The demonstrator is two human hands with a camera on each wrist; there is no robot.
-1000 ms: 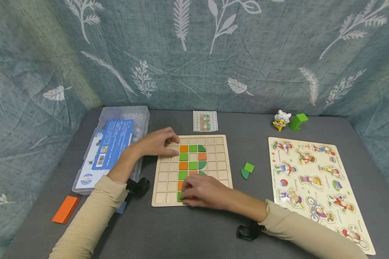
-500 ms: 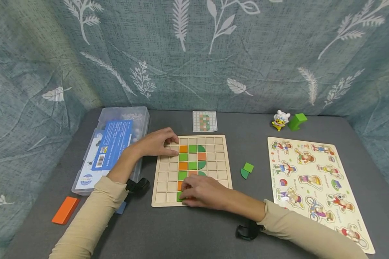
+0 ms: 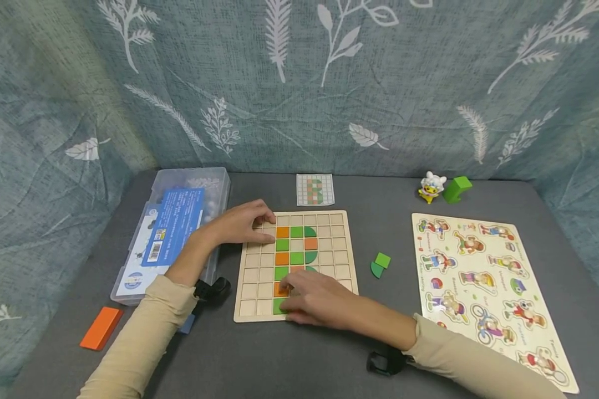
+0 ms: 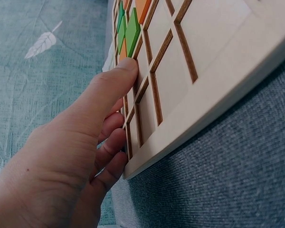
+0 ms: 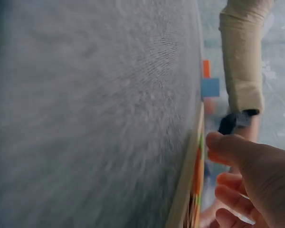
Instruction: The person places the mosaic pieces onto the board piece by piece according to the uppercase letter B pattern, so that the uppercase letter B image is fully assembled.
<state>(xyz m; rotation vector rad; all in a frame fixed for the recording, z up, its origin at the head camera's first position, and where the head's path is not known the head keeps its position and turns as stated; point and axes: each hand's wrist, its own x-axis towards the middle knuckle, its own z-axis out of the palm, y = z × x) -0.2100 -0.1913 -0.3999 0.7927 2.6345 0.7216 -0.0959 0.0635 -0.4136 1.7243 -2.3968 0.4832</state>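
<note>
Wooden grid board (image 3: 339, 244) lies at centre frame on the grey table (image 3: 379, 221), orange and green tiles filling its middle columns. Left hand (image 3: 242, 223) presses its upper-left corner, fingers relaxed. Right hand (image 3: 315, 299) covers the lower rows, fingertips on an orange tile (image 3: 281, 288); its grip is unclear.

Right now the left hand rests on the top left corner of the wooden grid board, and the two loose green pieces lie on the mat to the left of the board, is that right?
Not quite. The loose green pieces lie to the right of the board, between it and the picture puzzle, as the head view shows. The left hand does rest on the board's top left corner.
</note>
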